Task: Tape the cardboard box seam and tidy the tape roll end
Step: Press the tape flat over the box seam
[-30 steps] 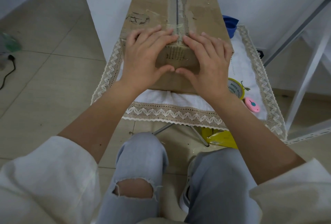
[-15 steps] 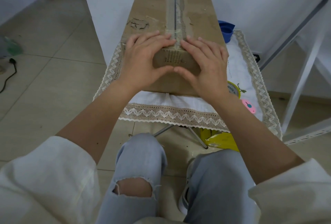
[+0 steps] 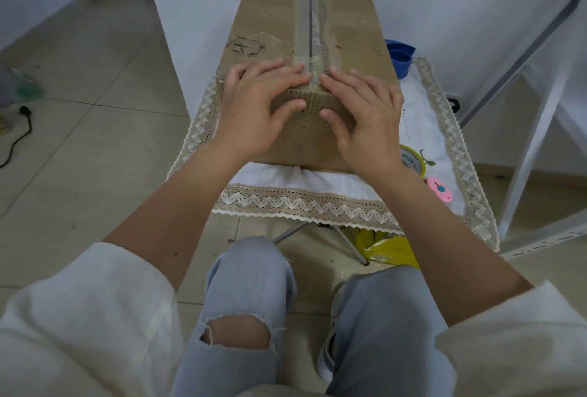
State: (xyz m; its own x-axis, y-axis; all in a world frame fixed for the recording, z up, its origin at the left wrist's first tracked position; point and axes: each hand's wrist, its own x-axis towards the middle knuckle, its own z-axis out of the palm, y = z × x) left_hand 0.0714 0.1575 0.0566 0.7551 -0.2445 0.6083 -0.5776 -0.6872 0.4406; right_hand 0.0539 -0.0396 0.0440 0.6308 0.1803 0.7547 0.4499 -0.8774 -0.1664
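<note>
A brown cardboard box point(image 3: 273, 15) stands on a small table, and its top seam point(image 3: 310, 15) runs away from me under a grey strip with torn paper beside it. Clear tape crosses the near top edge at the seam. My left hand point(image 3: 257, 110) and my right hand point(image 3: 365, 120) lie flat over that edge on either side of the seam, fingers on top and thumbs on the front face. Neither hand holds anything. A yellow tape roll point(image 3: 413, 160) lies on the cloth to the right, partly hidden behind my right wrist.
A white lace-trimmed tablecloth point(image 3: 301, 202) covers the table. A pink cutter point(image 3: 440, 190) lies beside the roll, and a blue container point(image 3: 398, 55) sits behind the box's right side. A grey metal frame point(image 3: 540, 110) stands to the right, a yellow bag point(image 3: 390, 250) lies under the table, and a black cable point(image 3: 19, 129) lies at left.
Both hands stay pressed on the box's near edge. The thumbs have slid a little up the front face toward the top edge. The view has shifted slightly.
</note>
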